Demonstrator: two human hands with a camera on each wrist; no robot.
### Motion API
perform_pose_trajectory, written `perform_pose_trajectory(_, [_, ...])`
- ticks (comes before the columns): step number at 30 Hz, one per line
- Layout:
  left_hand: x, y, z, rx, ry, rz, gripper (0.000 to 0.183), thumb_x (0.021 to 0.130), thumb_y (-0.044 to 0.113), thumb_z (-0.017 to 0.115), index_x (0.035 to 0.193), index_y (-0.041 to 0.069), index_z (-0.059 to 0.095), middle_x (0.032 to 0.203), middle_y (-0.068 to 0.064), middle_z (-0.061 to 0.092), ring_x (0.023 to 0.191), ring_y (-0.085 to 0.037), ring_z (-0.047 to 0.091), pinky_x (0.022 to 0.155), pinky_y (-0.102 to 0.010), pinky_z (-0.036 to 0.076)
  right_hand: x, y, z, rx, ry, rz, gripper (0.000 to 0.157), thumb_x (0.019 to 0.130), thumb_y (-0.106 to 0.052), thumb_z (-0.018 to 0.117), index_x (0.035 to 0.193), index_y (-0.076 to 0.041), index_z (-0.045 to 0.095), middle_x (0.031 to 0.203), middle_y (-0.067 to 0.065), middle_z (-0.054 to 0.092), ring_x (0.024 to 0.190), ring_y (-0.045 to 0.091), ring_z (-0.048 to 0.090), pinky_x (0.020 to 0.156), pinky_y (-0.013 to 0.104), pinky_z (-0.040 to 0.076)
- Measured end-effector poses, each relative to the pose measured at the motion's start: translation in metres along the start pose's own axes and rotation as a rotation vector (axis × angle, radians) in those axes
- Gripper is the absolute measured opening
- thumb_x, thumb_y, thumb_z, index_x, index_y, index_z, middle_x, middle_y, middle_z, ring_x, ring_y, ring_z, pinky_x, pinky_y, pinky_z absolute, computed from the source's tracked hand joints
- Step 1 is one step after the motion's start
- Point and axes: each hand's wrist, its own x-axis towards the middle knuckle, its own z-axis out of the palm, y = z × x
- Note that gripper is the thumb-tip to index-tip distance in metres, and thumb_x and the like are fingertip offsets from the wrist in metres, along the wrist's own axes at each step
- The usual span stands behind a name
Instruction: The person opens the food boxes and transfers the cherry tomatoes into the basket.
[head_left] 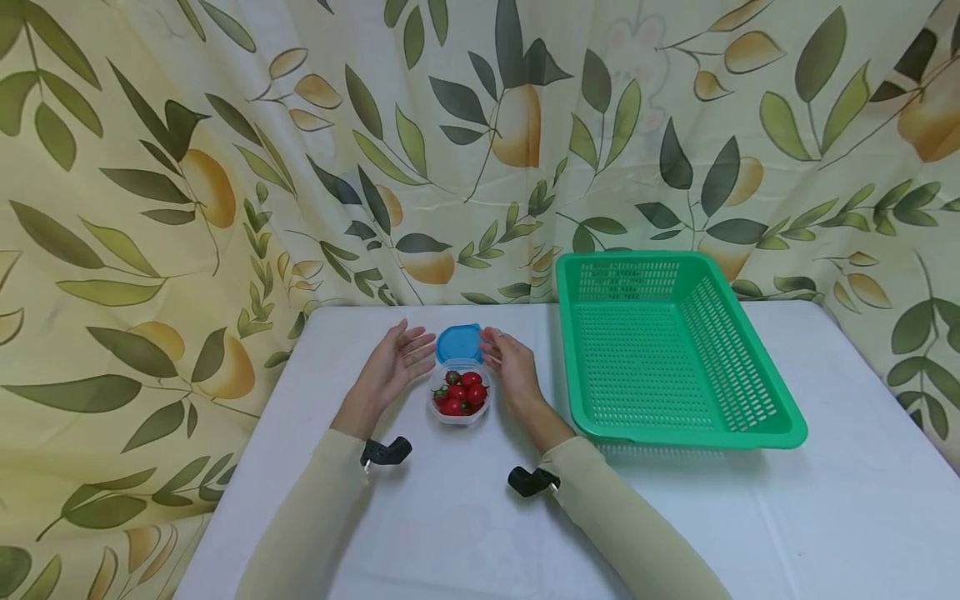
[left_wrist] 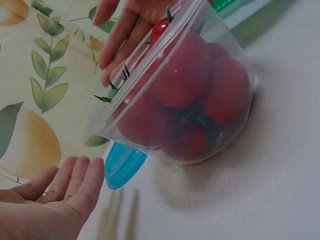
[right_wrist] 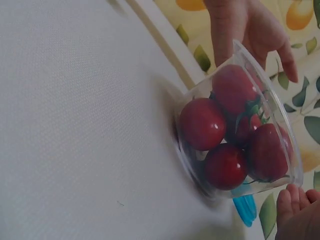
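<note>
A clear plastic container (head_left: pixel 459 419) of small red tomatoes (head_left: pixel 474 394) with green stems stands on the table between the two hands. Just behind it lies a blue lid (head_left: pixel 458 344). To the left of the lid and container, the left hand (head_left: pixel 392 364) is held palm inward with its fingers extended and nothing in them. The right hand (head_left: pixel 513 364) is on the other side, its fingers slightly bent beside the lid's right edge; in the head view I cannot tell whether they touch it. Through the container wall (left_wrist: pixel 220 85), several tomatoes show in the left wrist view.
A large green plastic basket (head_left: pixel 780 408) with slotted walls stands right of the right hand. A white cloth (head_left: pixel 450 533) covers the table. Behind it hangs a curtain (head_left: pixel 480 208) printed with leaves and fruit. Each sleeve carries a black wrist camera (head_left: pixel 386 452).
</note>
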Motion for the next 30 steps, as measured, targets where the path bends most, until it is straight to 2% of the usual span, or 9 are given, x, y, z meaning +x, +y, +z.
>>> perform_pose_trajectory(4, [-0.005, 0.001, 0.0, 0.037, -0.002, 0.006, 0.062, 0.11, 0.038, 0.039, 0.159, 0.003, 0.026, 0.16, -0.02, 0.036, 0.147, -0.037, 0.036, 0.118, -0.052, 0.035, -0.005, -0.003, 0.001, -0.035, -0.004, -0.02, 0.042, 0.108, -0.021, 0.048, 0.142, 0.003, 0.054, 0.141, 0.017, 0.061, 0.13, 0.033, 0.058, 0.112, 0.042, 0.045])
perform_pose_trajectory(8, [-0.011, 0.001, -0.002, 0.106, 0.016, 0.01, 0.055, 0.109, 0.029, 0.043, 0.159, 0.008, 0.03, 0.155, -0.017, 0.043, 0.145, -0.036, 0.04, 0.112, -0.052, 0.042, -0.009, -0.004, 0.002, -0.121, -0.028, -0.048, 0.041, 0.106, -0.013, 0.053, 0.144, 0.0, 0.053, 0.14, 0.013, 0.062, 0.129, 0.033, 0.058, 0.11, 0.042, 0.046])
perform_pose_trajectory(14, [-0.021, 0.001, -0.003, 0.233, 0.015, 0.037, 0.048, 0.107, 0.018, 0.05, 0.154, 0.017, 0.042, 0.151, -0.016, 0.049, 0.14, -0.037, 0.047, 0.105, -0.048, 0.05, -0.014, -0.006, 0.002, -0.239, -0.053, -0.115, 0.041, 0.102, -0.009, 0.058, 0.143, -0.005, 0.057, 0.137, 0.007, 0.064, 0.123, 0.026, 0.058, 0.105, 0.032, 0.051])
perform_pose_trajectory(17, [-0.027, 0.0, -0.004, 0.291, 0.001, 0.052, 0.051, 0.105, 0.013, 0.054, 0.154, 0.021, 0.043, 0.151, -0.017, 0.049, 0.139, -0.039, 0.046, 0.102, -0.046, 0.053, -0.018, -0.009, 0.003, -0.296, -0.063, -0.151, 0.039, 0.101, -0.011, 0.061, 0.14, -0.008, 0.06, 0.135, 0.005, 0.065, 0.121, 0.023, 0.058, 0.1, 0.029, 0.053])
perform_pose_trajectory(20, [-0.034, -0.001, -0.005, 0.342, -0.01, 0.06, 0.056, 0.103, 0.007, 0.056, 0.155, 0.021, 0.042, 0.152, -0.019, 0.047, 0.139, -0.041, 0.045, 0.1, -0.044, 0.055, -0.024, -0.012, 0.005, -0.323, -0.097, -0.181, 0.04, 0.099, -0.007, 0.062, 0.14, -0.007, 0.06, 0.136, 0.008, 0.064, 0.122, 0.024, 0.059, 0.098, 0.031, 0.055])
perform_pose_trajectory(25, [-0.044, -0.005, -0.005, 0.402, -0.037, 0.07, 0.062, 0.099, 0.002, 0.061, 0.155, 0.022, 0.042, 0.152, -0.02, 0.045, 0.138, -0.042, 0.045, 0.099, -0.042, 0.056, -0.031, -0.019, 0.008, -0.39, -0.167, -0.167, 0.046, 0.096, -0.001, 0.066, 0.14, -0.008, 0.059, 0.135, 0.007, 0.063, 0.12, 0.024, 0.061, 0.094, 0.034, 0.058])
perform_pose_trajectory(30, [-0.05, -0.009, -0.003, 0.427, -0.044, 0.066, 0.065, 0.097, -0.003, 0.059, 0.154, 0.024, 0.044, 0.151, -0.018, 0.045, 0.135, -0.039, 0.049, 0.099, -0.041, 0.055, -0.035, -0.022, 0.01, -0.484, -0.202, -0.166, 0.046, 0.092, -0.001, 0.071, 0.136, -0.01, 0.063, 0.13, 0.004, 0.065, 0.119, 0.024, 0.062, 0.095, 0.038, 0.058])
